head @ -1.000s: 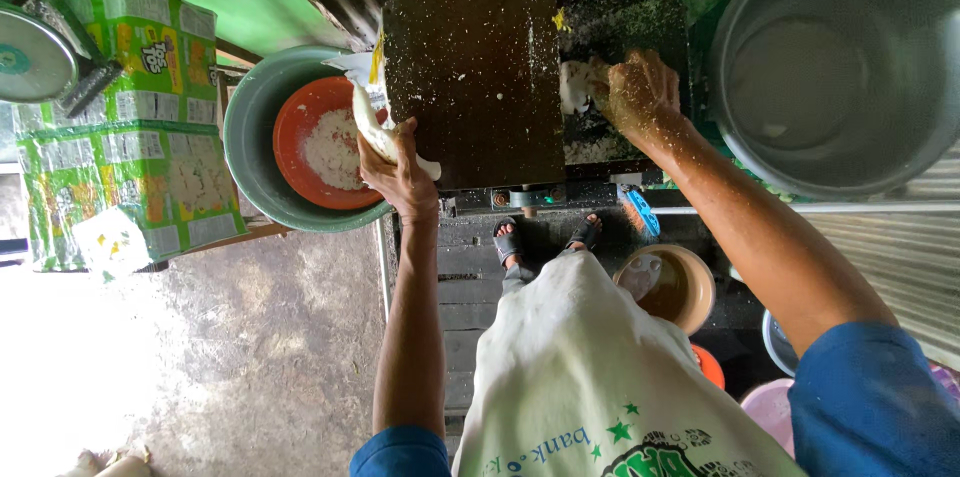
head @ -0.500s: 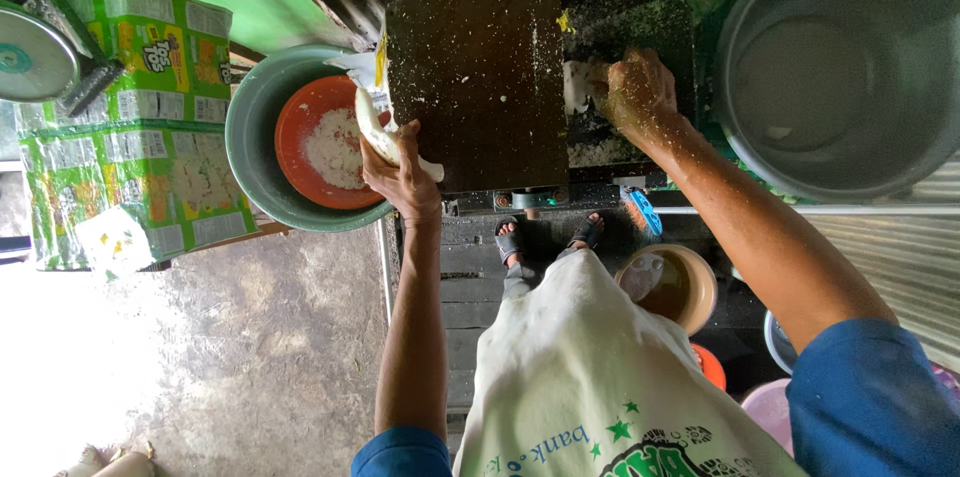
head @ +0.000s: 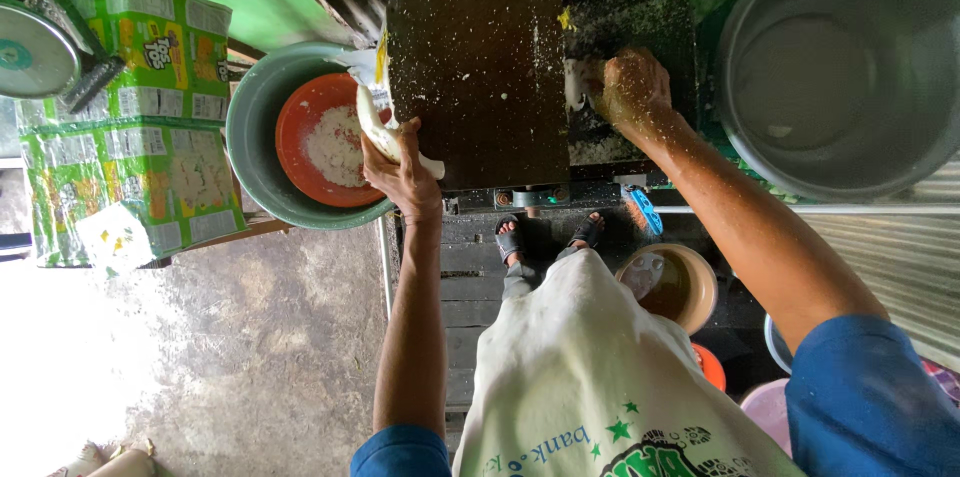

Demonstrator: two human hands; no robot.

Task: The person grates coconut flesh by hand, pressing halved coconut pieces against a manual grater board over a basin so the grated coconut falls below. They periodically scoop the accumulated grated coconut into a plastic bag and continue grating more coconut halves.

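My left hand point(head: 405, 172) grips the edge of a white plastic bag point(head: 372, 112) at the left side of a dark, fleck-covered machine box point(head: 480, 77). Just left of the bag, an orange bowl point(head: 300, 137) holds white shreds point(head: 335, 145) and sits inside a grey-green basin point(head: 250, 137). My right hand point(head: 630, 92), dusted with white flecks, is curled over a white piece point(head: 574, 87) and presses it into the machine's dark feed area point(head: 640, 17). What lies under the palm is hidden.
A big metal pot point(head: 840, 67) stands at the right. Green cartons point(head: 130, 117) and a round scale dish point(head: 35, 52) are at the left. Below are my sandalled feet point(head: 510, 237), a blue brush point(head: 645, 212), a tan bowl point(head: 680, 282) and bare concrete floor point(head: 250, 357).
Hardly anything differs. My left hand stays on the bag and my right hand stays pressed at the feed area, with only small shifts.
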